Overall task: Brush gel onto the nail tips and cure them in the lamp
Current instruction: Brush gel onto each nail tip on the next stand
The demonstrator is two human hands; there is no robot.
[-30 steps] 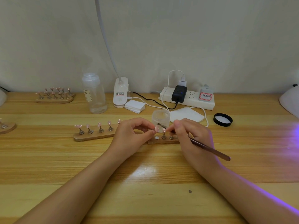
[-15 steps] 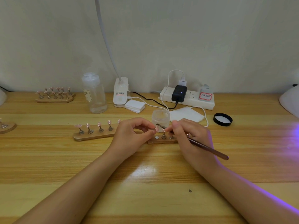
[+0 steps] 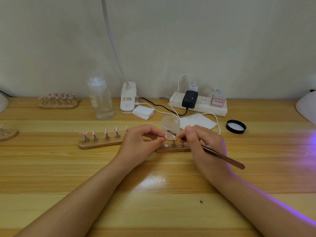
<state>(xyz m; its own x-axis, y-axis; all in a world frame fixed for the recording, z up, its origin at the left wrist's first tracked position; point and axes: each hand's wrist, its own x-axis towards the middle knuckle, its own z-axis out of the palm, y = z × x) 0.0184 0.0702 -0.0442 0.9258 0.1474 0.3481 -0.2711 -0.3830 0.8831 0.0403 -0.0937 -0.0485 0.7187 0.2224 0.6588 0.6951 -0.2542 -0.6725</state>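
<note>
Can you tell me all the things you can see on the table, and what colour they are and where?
Table: one, light wood, under everything.
Nail stands: five in view, wooden with pink tips; two far left by the wall, one at the left edge, one left of the hands, one under the hands.
Bottle: one, clear, back left.
Lamp base: one, white, behind centre.
Pads: a small stack, white, beside the lamp base.
Jar: one, frosted, open, behind the hands.
Lid: one, black, right.
Wipe: one, white, right of the jar.
Power strip: one, white, back right, with a black adapter.
Brush: one, brown, in the right hand.
Left hand: pinching a pink tip.
Right hand: holding the brush.
</note>
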